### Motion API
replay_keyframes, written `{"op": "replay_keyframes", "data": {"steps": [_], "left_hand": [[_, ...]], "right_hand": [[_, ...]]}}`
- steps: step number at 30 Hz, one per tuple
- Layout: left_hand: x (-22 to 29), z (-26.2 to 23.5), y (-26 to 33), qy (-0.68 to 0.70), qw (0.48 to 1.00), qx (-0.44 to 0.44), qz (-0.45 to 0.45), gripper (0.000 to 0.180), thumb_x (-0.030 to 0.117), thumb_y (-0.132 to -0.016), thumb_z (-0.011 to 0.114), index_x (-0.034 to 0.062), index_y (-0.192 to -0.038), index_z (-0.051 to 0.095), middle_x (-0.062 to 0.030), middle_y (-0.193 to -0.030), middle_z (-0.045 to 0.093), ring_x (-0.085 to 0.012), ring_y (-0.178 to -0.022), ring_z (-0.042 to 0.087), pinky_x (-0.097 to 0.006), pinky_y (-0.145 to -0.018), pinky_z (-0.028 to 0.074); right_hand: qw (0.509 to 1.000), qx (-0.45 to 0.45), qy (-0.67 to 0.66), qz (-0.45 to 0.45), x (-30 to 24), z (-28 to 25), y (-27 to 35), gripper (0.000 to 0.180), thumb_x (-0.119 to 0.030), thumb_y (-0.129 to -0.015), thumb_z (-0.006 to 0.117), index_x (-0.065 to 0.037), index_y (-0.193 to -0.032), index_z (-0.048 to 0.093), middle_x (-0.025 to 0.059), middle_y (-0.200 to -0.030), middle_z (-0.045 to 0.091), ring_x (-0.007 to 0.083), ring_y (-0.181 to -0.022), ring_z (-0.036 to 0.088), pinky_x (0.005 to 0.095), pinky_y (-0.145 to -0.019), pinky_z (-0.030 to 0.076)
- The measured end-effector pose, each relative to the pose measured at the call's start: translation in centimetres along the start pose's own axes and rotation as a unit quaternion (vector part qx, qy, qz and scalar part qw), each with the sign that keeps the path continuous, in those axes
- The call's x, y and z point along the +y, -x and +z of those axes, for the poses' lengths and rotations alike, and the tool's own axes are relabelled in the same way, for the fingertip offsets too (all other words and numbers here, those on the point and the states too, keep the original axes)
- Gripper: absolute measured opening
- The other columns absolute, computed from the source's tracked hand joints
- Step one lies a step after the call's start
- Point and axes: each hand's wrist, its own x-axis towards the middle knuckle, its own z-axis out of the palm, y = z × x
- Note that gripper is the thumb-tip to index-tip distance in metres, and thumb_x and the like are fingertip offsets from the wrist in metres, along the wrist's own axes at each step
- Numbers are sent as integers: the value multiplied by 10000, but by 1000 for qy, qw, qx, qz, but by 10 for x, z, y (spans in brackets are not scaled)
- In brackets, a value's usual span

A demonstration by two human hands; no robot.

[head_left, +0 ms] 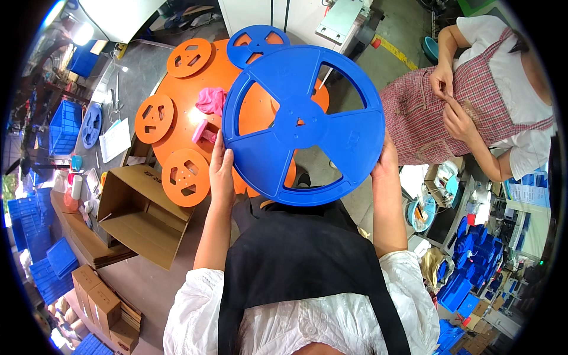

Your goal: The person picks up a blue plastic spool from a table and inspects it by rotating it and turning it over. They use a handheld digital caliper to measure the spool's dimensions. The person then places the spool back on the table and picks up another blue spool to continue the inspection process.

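A large blue plastic reel (296,121) with three wide openings is held up in front of me, its flat face toward me. My left hand (222,171) grips its left rim, and my right hand (386,157) has the right rim, the fingers partly hidden behind it. Beneath and beyond the reel is a round orange table (183,97) with smaller orange discs around its edge. Another blue reel (258,42) lies on its far side. A pink cloth (211,100) and a pink-handled object (204,131) rest on the orange surface near my left hand.
An open cardboard box (145,213) stands at the left, close to the orange table. On the right, a co-worker in a checked apron (414,112) has both hands together. Blue crates (65,127) and a paper sheet (115,141) are at far left; blue parts (473,254) pile up at lower right.
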Motion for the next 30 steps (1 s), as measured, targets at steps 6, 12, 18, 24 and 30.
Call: {"op": "replay_keyframes", "data": {"steps": [6, 12, 18, 24, 30], "left_hand": [[-14, -2, -1, -155, 979, 32, 131, 545, 164, -967, 503, 53, -1467, 317, -135, -1532, 276, -283, -1427, 225, -384, -1148, 199], [11, 9, 9, -433, 855, 47, 282, 584, 182, -893, 592, 83, -1431, 387, -149, -1495, 338, -341, -1424, 222, -484, -1154, 137], [37, 44, 21, -567, 769, -45, 292, 788, 324, -737, 739, 124, -1424, 409, -121, -1418, 425, -321, -1384, 301, -520, -1155, 96], [35, 74, 25, -547, 784, -106, 274, 863, 319, -646, 810, 233, -1416, 431, -176, -1247, 467, -364, -1204, 434, -578, -1063, 258], [3, 55, -7, -225, 941, -159, 197, 702, 108, -734, 728, 144, -1383, 463, -178, -1160, 571, -314, -1092, 552, -383, -948, 446]], "right_hand": [[999, -51, -11, -11, 1, -10, -3, 314, -201, -965, 520, -17, -1217, 557, 122, -1100, 642, 221, -956, 649, 367, -815, 567], [999, -17, -28, 2, -1, -8, 1, 354, -43, -923, 471, -10, -1273, 518, 139, -1066, 644, 220, -891, 666, 351, -759, 587], [999, -33, -4, -12, -5, -5, 3, 351, -51, -919, 477, -2, -1264, 519, 135, -1068, 640, 216, -885, 664, 339, -756, 585], [999, 19, 37, 1, -3, 7, 5, 375, -203, -969, 511, 8, -1279, 502, 127, -1142, 619, 207, -1007, 627, 355, -867, 548], [941, -332, -56, 9, -14, 50, 33, 512, -387, -1023, 367, -22, -1381, 390, 194, -1282, 559, 253, -1153, 585, 364, -940, 519]]}}
